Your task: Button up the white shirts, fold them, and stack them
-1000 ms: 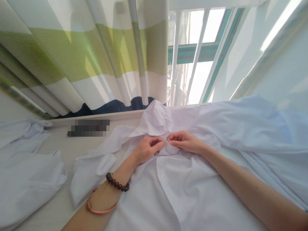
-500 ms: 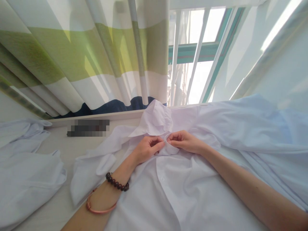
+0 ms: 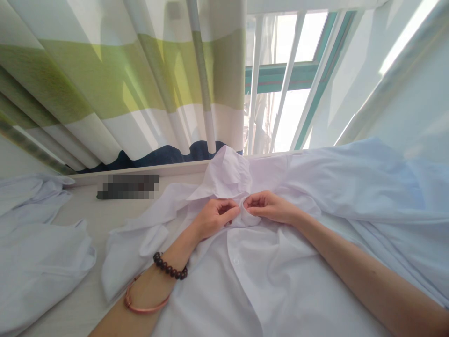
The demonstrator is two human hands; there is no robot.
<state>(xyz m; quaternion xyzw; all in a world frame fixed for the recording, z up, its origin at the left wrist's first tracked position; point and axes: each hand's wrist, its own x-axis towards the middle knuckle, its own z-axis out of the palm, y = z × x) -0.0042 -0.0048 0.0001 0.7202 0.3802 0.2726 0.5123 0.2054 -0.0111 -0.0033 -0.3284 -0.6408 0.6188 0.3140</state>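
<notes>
With my left hand (image 3: 217, 217) and right hand (image 3: 270, 206) each pinched nearly closed on a fold (image 3: 252, 218) below the collar (image 3: 228, 171) of the white shirt (image 3: 291, 281) lying before me, uneven tugging could make the thin cloth slip or crease.

Home, by looks: green-banded curtain (image 3: 168, 75) hanging beside barred, teal-framed window (image 3: 303, 75).

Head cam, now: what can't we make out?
All in the head view:
Exact part of the shirt pinched by the left hand and right hand: covered by the hands.
Dark thing: pixelated.
Shirt's near end: cut off, bottom edge.
Other white cloth: cut off, left edge.
Outside the window: lost in glare.
</notes>
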